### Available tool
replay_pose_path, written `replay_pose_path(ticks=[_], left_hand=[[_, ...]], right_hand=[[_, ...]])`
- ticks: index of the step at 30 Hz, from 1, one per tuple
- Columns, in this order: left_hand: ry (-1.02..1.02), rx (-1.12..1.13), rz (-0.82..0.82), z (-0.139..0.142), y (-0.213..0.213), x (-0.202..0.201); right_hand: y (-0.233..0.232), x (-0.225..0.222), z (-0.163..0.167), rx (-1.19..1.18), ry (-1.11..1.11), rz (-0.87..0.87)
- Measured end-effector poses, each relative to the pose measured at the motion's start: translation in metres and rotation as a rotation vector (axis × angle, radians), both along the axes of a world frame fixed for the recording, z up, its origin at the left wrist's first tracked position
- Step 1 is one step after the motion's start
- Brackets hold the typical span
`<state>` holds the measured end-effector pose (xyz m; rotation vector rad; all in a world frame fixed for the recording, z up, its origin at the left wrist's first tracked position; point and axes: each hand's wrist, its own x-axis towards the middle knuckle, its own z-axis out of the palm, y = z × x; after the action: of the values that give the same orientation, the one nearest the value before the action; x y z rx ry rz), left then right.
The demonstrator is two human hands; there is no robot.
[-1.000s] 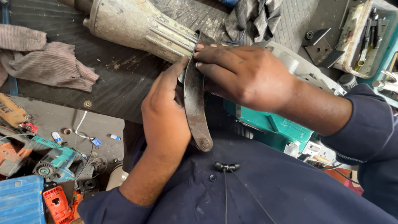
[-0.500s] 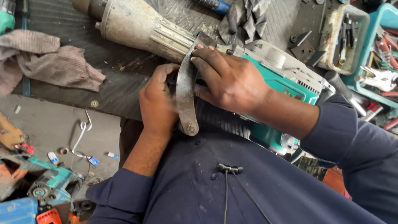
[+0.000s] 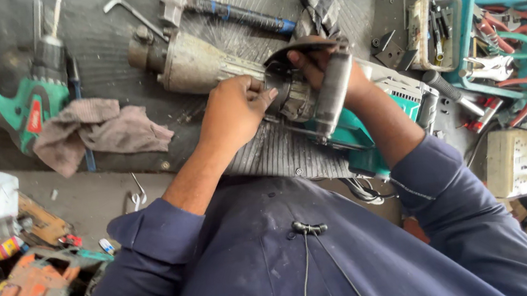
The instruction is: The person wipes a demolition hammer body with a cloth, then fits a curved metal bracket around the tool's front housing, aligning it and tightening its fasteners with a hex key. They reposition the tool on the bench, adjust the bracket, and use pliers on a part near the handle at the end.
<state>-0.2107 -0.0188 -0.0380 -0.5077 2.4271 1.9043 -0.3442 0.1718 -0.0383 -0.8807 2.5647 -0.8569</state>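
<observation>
Over on the left a green drill is lying beside a crumpled rag on the ribbed bench mat, both well apart from the work. The left hand is pinching at the joint of the big demolition hammer, which is lying across the mat in front of the person, while the right hand is grasping a dark curved cover piece against its housing. That piece could slip, I reckon, if the grip loosens, since the heavy tool could roll. To the right, a teal tray of pliers is crowding the bench edge, leaving little elbow room.
</observation>
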Motion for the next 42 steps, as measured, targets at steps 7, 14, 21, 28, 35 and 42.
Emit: replay_pose_path(ticks=[7, 14, 21, 28, 35, 42], left_hand=[[-0.023, 0.085, -0.046, -0.009, 0.001, -0.004], [0.035, 0.030, -0.024, -0.014, 0.005, 0.003], [-0.103, 0.079, 0.015, -0.015, 0.004, 0.003], [-0.030, 0.044, 0.014, -0.017, 0.000, -0.004], [-0.036, -0.230, -0.044, 0.009, -0.003, -0.010], [-0.031, -0.570, -0.215, 0.025, -0.024, -0.031]], right_hand=[[0.001, 0.000, -0.013, -0.105, -0.065, 0.002], [-0.005, 0.006, 0.001, -0.386, 0.092, 0.273], [-0.011, 0.011, 0.013, -0.228, 0.098, 0.151], [-0.010, 0.012, 0.015, -0.271, 0.082, 0.085], [-0.009, 0.010, 0.011, -0.298, 0.101, 0.081], [-0.007, 0.006, 0.006, -0.200, 0.332, 0.251]])
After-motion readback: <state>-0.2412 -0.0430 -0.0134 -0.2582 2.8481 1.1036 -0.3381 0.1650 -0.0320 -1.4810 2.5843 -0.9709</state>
